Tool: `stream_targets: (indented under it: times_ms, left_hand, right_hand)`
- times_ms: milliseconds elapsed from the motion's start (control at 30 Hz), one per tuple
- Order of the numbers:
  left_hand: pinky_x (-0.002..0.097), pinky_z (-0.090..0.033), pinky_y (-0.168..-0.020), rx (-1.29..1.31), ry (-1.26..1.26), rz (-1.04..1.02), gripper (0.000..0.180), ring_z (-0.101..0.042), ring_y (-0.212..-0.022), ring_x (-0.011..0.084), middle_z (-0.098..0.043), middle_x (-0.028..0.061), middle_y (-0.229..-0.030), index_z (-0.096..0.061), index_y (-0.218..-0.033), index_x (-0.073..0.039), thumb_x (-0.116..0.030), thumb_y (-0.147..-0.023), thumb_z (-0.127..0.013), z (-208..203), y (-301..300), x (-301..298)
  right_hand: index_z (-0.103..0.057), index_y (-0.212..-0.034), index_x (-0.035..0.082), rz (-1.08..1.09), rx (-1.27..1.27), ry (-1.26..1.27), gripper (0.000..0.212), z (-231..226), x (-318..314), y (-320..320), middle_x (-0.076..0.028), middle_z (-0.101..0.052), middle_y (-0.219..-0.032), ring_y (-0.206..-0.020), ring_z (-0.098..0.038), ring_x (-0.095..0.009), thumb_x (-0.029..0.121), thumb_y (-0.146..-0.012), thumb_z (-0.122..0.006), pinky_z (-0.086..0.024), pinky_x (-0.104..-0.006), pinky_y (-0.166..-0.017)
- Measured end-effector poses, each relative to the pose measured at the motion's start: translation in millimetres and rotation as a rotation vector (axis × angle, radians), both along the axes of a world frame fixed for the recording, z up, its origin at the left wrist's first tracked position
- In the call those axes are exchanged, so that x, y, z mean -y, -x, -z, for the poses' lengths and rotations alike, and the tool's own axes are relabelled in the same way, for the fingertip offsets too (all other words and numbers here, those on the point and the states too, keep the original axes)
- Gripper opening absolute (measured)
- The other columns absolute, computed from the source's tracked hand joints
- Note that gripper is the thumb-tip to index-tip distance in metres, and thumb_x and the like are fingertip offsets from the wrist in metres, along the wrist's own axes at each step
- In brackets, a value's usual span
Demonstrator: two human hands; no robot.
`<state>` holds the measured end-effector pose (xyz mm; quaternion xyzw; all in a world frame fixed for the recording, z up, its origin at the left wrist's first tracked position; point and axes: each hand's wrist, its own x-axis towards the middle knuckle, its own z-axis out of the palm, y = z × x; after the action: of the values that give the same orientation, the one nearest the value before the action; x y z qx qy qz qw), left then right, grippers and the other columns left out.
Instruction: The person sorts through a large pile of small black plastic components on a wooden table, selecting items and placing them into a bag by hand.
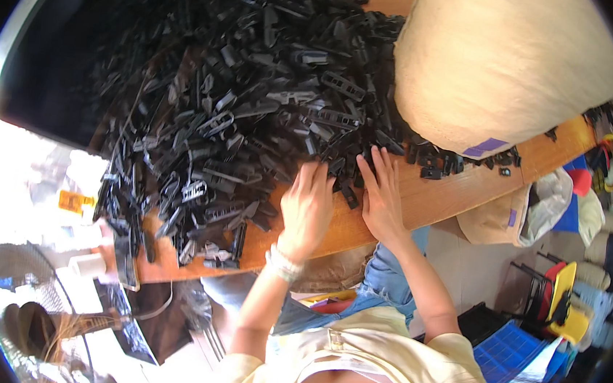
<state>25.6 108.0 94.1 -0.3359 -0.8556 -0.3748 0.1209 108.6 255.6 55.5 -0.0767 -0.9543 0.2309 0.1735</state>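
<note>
A large heap of black plastic clip-like parts point(241, 105) covers much of the wooden table point(466, 194). At the heap's near right edge, my left hand point(307, 210) has its fingers bent and close together, tips down among the parts. A white band circles that wrist. Whatever those fingers pinch is hidden. Just to its right, my right hand point(382, 198) rests with its fingers stretched out and slightly apart, the tips against the heap's edge. A small black part point(350, 197) lies on the wood between the two hands.
A big cream cloth sack point(506, 70) stands on the table at the right, with small black pieces point(436, 163) along its base. Another open sack point(498, 212) is below the table's right side. A yellow chair point(572, 309) and blue crate point(507, 355) stand lower right.
</note>
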Motion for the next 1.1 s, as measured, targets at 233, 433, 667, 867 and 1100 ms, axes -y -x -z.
stream_targets:
  times_ms: [233,433,667,867,1100]
  left_hand:
    - [0.0404,-0.051,-0.07,0.123,0.22,0.05,0.016,-0.062,-0.085,0.0316,-0.057,0.0123,-0.091,-0.061,-0.086,0.0,-0.006,-0.075,-0.071,6.8,23.1,-5.2]
    - [0.0411,-0.048,-0.072,-0.069,-0.005,0.042,0.017,-0.056,-0.082,0.0334,-0.056,0.0124,-0.085,-0.054,-0.084,-0.001,0.002,-0.075,-0.068,-14.6,11.1,18.5]
    - [0.0422,-0.047,-0.078,0.548,0.221,0.424,0.02,-0.059,-0.085,0.0347,-0.06,0.0159,-0.085,-0.059,-0.097,0.0,-0.001,-0.078,-0.065,-1.5,-10.5,81.3]
    - [0.0393,-0.048,-0.078,0.284,0.063,0.317,0.019,-0.058,-0.089,0.0328,-0.062,0.0128,-0.093,-0.064,-0.097,0.002,-0.002,-0.078,-0.068,14.8,-12.0,75.8]
    - [0.0407,-0.047,-0.08,0.117,0.065,0.128,0.026,-0.056,-0.089,0.0322,-0.061,0.0111,-0.095,-0.064,-0.097,-0.001,-0.003,-0.073,-0.074,26.3,-42.9,94.6]
  right_hand:
    - [-0.063,-0.106,0.002,-0.146,-0.345,-0.004,0.032,-1.8,8.7,-13.3,-0.011,-0.057,-0.103,-0.088,-0.054,-0.03,-0.001,-0.075,-0.067,-0.042,-0.0432,-0.077]
    - [-0.063,-0.102,0.002,-0.289,-0.27,-0.067,0.028,4.6,8.4,-6.3,-0.01,-0.057,-0.101,-0.085,-0.056,-0.029,0.011,-0.077,-0.074,-0.045,-0.0387,-0.072]
    - [-0.063,-0.104,0.004,-0.138,-0.272,-0.09,0.026,3.6,11.5,-9.8,-0.01,-0.055,-0.099,-0.086,-0.058,-0.028,0.007,-0.08,-0.072,-0.048,-0.0399,-0.071]
    - [-0.063,-0.112,0.004,-0.069,-0.203,0.289,0.033,-11.3,29.6,-22.3,-0.01,-0.056,-0.096,-0.081,-0.059,-0.026,0.0,-0.08,-0.071,-0.049,-0.0361,-0.068]
    - [-0.067,-0.103,0.003,-0.077,-0.169,0.421,0.024,-2.7,25.1,-41.0,-0.009,-0.062,-0.099,-0.086,-0.057,-0.027,0.002,-0.079,-0.072,-0.044,-0.0369,-0.078]
